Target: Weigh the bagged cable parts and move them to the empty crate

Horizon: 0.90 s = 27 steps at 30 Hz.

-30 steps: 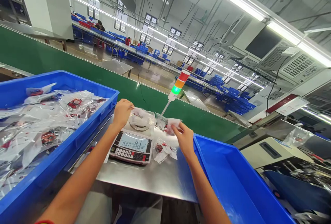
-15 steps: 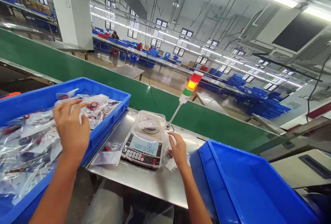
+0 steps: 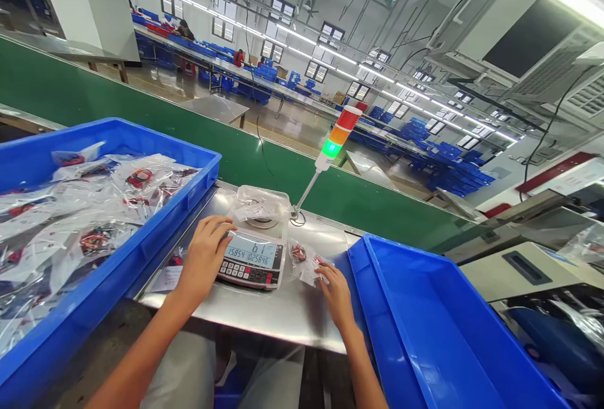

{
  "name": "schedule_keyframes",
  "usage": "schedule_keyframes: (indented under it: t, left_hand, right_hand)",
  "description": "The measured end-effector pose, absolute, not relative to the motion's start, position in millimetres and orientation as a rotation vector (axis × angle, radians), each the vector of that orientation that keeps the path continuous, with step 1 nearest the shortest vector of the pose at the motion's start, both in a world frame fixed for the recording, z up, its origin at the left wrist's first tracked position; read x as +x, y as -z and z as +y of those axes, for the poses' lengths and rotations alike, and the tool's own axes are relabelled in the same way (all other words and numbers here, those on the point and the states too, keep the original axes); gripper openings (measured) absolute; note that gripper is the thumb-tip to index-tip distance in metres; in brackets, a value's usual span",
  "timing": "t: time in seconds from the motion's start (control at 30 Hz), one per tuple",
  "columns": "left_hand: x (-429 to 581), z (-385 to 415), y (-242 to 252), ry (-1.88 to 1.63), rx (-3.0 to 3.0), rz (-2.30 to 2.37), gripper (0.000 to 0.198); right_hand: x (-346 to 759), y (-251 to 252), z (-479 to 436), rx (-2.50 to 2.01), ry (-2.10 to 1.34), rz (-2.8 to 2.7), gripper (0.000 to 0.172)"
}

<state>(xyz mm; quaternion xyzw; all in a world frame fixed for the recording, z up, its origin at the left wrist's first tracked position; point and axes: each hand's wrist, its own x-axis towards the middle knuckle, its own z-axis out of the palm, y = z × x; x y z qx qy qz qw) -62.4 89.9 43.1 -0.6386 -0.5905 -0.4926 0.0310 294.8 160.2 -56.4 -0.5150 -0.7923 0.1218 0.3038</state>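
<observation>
Left fingers (image 3: 218, 228) sit beside the scale display (image 3: 252, 252), top line “61”.

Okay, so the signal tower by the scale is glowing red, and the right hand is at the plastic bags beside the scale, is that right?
Not quite: the head view shows the signal tower glowing green, not red. The rest holds: the right hand is at the plastic bags beside the scale.

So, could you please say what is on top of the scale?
On the scale, a clear bag lies on the pan, partly hiding it; the left hand covers part of the scale's left side.
</observation>
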Motion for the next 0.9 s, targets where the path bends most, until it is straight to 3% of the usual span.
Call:
schedule_keyframes:
  t: [0.17,0.3,0.47,0.63,0.77,0.9]
  left_hand:
    - [-65.9,96.5,-39.9,1.477,-1.963,-1.844,0.025]
    - [-73.1,123.2,-38.3,1.391,-2.084,-1.841,0.041]
    - [-71.9,168.8,-56.1,1.633,-2.034,-1.961,0.016]
    - [-91.1,170.8,-108.5,1.768,-1.373,-2.273,0.024]
    - [-139.6,129.7,-139.1,1.592,-0.972,-2.324,0.032]
    - [-184.6,67.0,-132.1,1.284,-0.739,-2.451,0.048]
  right_hand:
    - [300.3,33.8,150.2,-1.508,-0.330,-1.849,0.051]
    - [303.7,2.8,146.7,-1.582,-0.269,-1.600,0.059]
    - [264.3,-58.2,168.1,-1.361,-0.343,-1.459,0.049]
    - [176.4,-108.0,216.0,-0.995,-0.467,-1.476,0.041]
    - [126.7,-103.8,235.1,-0.760,-0.699,-1.715,0.029]
    - [138.8,-60.7,219.6,-0.729,-0.737,-1.909,0.027]
